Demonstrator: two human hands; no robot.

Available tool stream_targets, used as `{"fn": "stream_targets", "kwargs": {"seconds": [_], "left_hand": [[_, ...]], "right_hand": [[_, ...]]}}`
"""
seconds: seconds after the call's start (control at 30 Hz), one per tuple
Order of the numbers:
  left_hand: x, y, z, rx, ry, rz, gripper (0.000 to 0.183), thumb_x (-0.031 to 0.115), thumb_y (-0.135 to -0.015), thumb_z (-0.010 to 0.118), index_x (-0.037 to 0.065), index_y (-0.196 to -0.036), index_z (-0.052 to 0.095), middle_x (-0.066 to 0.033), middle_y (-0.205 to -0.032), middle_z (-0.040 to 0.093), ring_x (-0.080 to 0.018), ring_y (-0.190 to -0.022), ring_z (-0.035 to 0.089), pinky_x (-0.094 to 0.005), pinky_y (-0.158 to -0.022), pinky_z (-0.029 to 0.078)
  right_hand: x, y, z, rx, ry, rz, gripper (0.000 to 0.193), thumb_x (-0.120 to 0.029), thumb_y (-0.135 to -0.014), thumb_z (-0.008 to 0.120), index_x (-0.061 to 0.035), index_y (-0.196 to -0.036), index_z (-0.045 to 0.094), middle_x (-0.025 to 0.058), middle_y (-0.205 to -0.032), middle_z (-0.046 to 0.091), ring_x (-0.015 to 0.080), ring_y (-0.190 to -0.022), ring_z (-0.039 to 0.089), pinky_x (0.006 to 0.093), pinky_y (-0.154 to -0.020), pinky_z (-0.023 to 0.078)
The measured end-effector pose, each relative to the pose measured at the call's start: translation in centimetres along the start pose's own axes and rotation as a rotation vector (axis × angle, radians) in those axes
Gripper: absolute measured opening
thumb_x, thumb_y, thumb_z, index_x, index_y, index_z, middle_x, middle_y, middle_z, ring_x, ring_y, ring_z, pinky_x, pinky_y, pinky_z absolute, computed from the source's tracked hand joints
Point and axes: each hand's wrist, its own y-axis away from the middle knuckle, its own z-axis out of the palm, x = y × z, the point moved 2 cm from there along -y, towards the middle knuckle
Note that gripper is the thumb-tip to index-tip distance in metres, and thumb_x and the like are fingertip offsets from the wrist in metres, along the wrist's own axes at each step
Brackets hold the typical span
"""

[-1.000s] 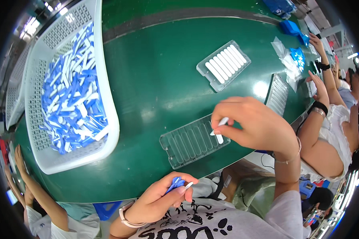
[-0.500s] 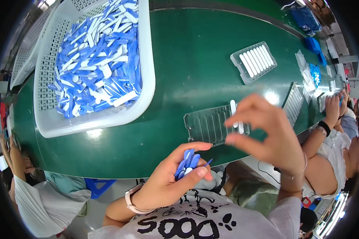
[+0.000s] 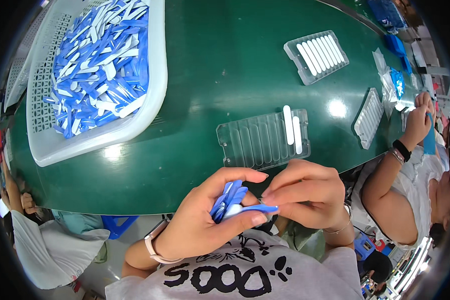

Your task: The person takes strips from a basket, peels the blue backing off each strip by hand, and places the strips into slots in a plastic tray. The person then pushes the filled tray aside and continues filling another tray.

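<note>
At the far left, a white perforated basket (image 3: 92,135) sat on the green table (image 3: 210,75), heaped with blue and white plastic sticks (image 3: 97,65). Lower and nearer the middle, the left hand (image 3: 205,225) was curled shut around a small bundle of blue sticks (image 3: 228,200), thumb pressed beneath them and fingers folded over the top. Just to its right, touching it, the right hand (image 3: 305,197) had its fingertips pinched on the end of a single blue-and-white stick (image 3: 250,209) lying at the bottom of that bundle. Both hands were close to the person's chest, off the table's near edge. Above them on the table lay a clear ribbed tray (image 3: 255,142) with two white sticks (image 3: 292,129) seated in its right-hand slots and the other slots bare. Further right and farther back stood a second clear tray (image 3: 315,57) filled with white sticks, then a third tray (image 3: 369,119) tilted on edge. Clear bags with blue contents (image 3: 396,80) lay near the right rim, beside a co-worker's raised hand (image 3: 419,122).
</note>
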Motion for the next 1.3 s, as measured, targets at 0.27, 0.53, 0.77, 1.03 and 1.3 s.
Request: {"fn": "stream_targets", "kwargs": {"seconds": [0.27, 0.53, 0.77, 1.03, 1.3], "left_hand": [[0.0, 0.4, -0.3, 0.104, -0.028, 0.064, 0.029, -0.001, -0.084, 0.065, 0.0, -0.11, 0.053, -0.0035, -0.077, 0.061, -0.0056, -0.069, 0.055, -0.0198, -0.061, 0.043], [0.1, 1.0, -1.1, 0.173, 0.252, -0.015, 0.026, 0.007, -0.09, 0.055, 0.0, -0.114, 0.05, -0.0104, -0.078, 0.06, -0.0062, -0.057, 0.043, -0.0209, -0.05, 0.035], [0.1, 0.8, -1.4, 0.147, 0.301, -0.025, 0.025, 0.01, -0.092, 0.052, 0.001, -0.115, 0.049, -0.0104, -0.078, 0.06, -0.0063, -0.058, 0.042, -0.0221, -0.052, 0.036], [0.3, -0.2, -1.4, 0.142, 0.439, -0.045, 0.026, 0.01, -0.091, 0.052, 0.001, -0.114, 0.048, -0.0106, -0.076, 0.058, -0.0073, -0.058, 0.039, -0.0232, -0.051, 0.034], [-0.2, 0.1, -1.1, 0.038, 0.608, -0.05, 0.034, 0.023, -0.095, 0.045, -0.001, -0.119, 0.043, -0.0146, -0.077, 0.056, -0.009, -0.055, 0.04, -0.0231, -0.049, 0.034]], "right_hand": [[-1.5, -2.5, -5.0, -0.044, 0.358, -0.161, 0.008, -0.01, -0.065, 0.07, -0.0094, -0.07, 0.063, 0.0071, -0.093, 0.064, 0.026, -0.088, 0.054, 0.0353, -0.079, 0.039], [0.3, -6.0, -5.6, -0.171, 0.787, 0.007, 0.012, -0.009, -0.066, 0.071, -0.0094, -0.071, 0.06, 0.0042, -0.098, 0.051, 0.0255, -0.098, 0.044, 0.037, -0.089, 0.032], [0.1, -4.7, -5.3, -0.031, 0.902, 0.087, 0.03, -0.022, -0.064, 0.078, -0.0104, -0.088, 0.063, 0.0066, -0.104, 0.05, 0.0268, -0.095, 0.045, 0.0383, -0.086, 0.033], [-0.1, 0.1, -3.9, -0.014, 1.194, -0.001, 0.041, -0.046, -0.074, 0.063, -0.0161, -0.1, 0.07, 0.0081, -0.123, 0.053, 0.0284, -0.101, 0.045, 0.04, -0.084, 0.03], [1.0, 2.3, -4.5, -0.183, 1.125, -0.011, 0.044, -0.05, -0.079, 0.058, -0.022, -0.112, 0.065, 0.0104, -0.133, 0.046, 0.0302, -0.114, 0.04, 0.0443, -0.094, 0.028]]}}
